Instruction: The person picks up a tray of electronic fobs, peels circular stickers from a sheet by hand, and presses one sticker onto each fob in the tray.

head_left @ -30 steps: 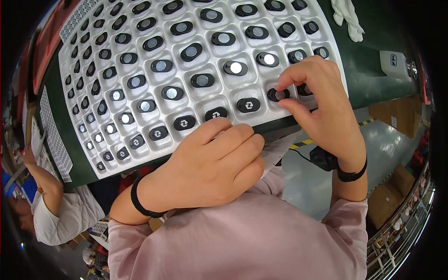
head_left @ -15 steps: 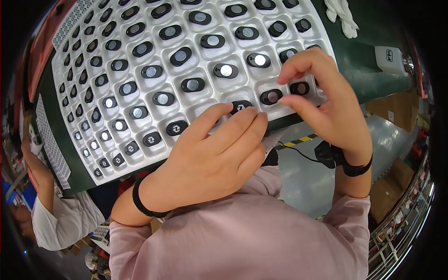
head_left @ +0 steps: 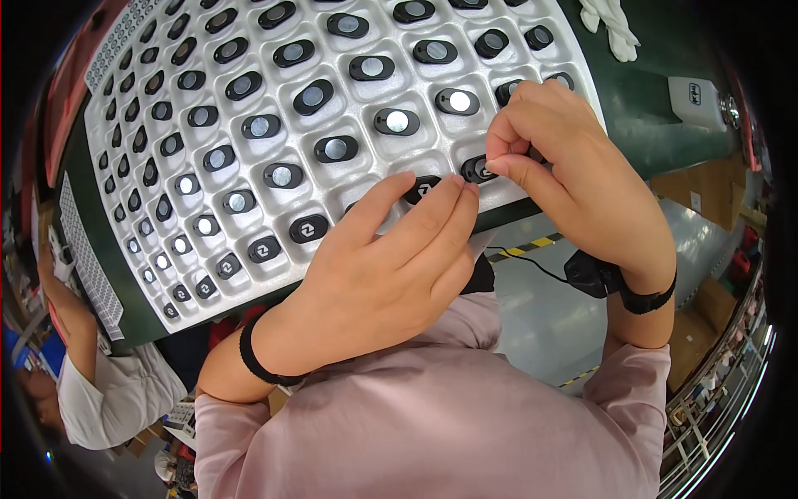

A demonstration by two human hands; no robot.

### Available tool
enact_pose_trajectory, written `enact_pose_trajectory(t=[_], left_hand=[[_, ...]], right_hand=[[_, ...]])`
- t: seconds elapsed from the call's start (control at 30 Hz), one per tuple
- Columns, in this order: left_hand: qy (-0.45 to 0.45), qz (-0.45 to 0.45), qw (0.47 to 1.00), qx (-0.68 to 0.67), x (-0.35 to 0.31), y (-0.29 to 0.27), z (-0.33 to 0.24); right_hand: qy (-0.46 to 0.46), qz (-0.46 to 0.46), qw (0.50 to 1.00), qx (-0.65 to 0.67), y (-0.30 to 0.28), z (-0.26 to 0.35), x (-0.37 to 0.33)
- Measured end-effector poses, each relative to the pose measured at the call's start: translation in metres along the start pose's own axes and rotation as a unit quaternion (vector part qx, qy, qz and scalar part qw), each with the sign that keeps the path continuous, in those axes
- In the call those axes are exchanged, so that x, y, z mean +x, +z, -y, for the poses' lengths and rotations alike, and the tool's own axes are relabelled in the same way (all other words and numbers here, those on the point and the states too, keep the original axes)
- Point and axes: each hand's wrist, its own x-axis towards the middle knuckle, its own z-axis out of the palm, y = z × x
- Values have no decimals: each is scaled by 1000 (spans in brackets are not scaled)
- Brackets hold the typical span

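A white moulded tray holds rows of small black oval pieces, most with a round silvery disc on top. Along its near edge, several pieces such as this black oval piece carry a pale mark instead. My left hand lies over the near edge with its fingers stretched out, fingertips around a marked oval piece. My right hand is closed, thumb and forefinger pinched at the right end of the neighbouring oval piece. Whatever sits in that pinch is too small to make out.
White gloves lie on the green table beyond the tray's right side, near a white container with a metal top. Another person in a white sleeve is at the left. Cardboard boxes stand on the right.
My right thumb and forefinger have closed from apart into a pinch at the oval piece. The tray has shifted slightly left in view; my left hand has barely moved.
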Motion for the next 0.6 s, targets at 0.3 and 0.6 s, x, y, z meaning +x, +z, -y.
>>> enact_pose_trajectory(t=[0.3, 0.6], left_hand=[[-6, -16, 1000, -4, -1, 3, 0], [-9, -19, 1000, -5, 0, 4, -1]], right_hand=[[-9, 7, 1000, -7, 0, -1, 3], [-15, 9, 1000, -20, 2, -2, 6]])
